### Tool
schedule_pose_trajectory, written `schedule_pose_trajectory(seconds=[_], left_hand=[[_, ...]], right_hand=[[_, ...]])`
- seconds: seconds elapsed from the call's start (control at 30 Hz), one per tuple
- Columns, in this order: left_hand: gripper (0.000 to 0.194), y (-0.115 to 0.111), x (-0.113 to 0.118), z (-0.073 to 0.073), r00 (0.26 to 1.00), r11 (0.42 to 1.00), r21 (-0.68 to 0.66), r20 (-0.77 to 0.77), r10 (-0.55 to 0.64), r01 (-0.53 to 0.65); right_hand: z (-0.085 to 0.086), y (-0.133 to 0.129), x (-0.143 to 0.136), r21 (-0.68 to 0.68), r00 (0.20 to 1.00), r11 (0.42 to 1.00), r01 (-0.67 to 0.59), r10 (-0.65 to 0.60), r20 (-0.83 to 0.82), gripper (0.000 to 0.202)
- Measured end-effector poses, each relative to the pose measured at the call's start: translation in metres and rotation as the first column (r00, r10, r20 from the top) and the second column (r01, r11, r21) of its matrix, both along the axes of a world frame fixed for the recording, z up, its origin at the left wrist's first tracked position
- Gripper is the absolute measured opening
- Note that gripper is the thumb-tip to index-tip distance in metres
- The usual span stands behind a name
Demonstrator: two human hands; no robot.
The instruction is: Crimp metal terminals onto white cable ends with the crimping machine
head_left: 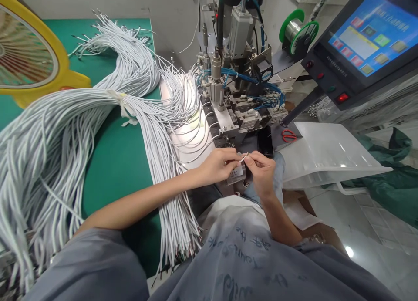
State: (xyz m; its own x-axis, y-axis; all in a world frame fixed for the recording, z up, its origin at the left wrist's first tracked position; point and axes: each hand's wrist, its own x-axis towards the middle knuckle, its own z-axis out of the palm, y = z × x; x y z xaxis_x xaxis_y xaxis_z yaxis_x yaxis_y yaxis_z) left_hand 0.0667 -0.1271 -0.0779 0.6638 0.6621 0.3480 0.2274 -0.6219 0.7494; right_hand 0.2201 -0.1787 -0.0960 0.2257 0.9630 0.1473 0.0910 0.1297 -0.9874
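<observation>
Across the green tabletop (114, 170) sprawl white cables (75, 111); past its right edge, by a machine (225, 96), the left hand (217, 165) and right hand (261, 171) tightly pinch one cable end (243, 159), seemingly arranging its wires; next calls for steadiness.

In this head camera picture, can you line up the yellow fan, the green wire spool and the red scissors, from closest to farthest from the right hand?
From the right hand:
1. Red scissors: just ahead, to its right.
2. Green wire spool: farther ahead, also to the right.
3. Yellow fan: far over on the left.
</observation>
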Motion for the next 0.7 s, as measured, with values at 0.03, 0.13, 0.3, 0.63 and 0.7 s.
schedule_pose_trajectory(seconds=[0.03,0.13,0.3,0.63,0.7], left_hand=[[0.022,0.001,-0.001,0.0,0.999,0.999,0.049,-0.035,-0.002,0.004],[0.024,0.003,-0.004,-0.001,0.991,0.981,0.196,-0.135,0.022,0.005],[0.023,0.002,-0.002,-0.004,0.996,0.984,0.177,-0.082,0.046,-0.031],[0.025,0.006,-0.007,0.0,0.9,0.794,0.589,-0.415,0.134,0.154],[0.025,0.008,-0.009,0.001,0.884,0.772,0.604,-0.449,0.126,0.197]], right_hand=[[0.002,0.001,0.003,-0.007,0.999,1.0,-0.011,0.011,0.039,0.016],[0.009,0.004,0.013,-0.035,0.984,0.993,-0.111,0.115,0.139,0.02],[0.007,0.001,0.008,-0.008,0.988,0.999,-0.051,0.051,0.147,0.024],[0.005,0.004,0.003,-0.039,0.923,0.999,0.029,-0.012,0.385,0.025],[0.006,0.007,0.009,-0.122,0.947,0.992,-0.036,0.072,0.313,0.024]])
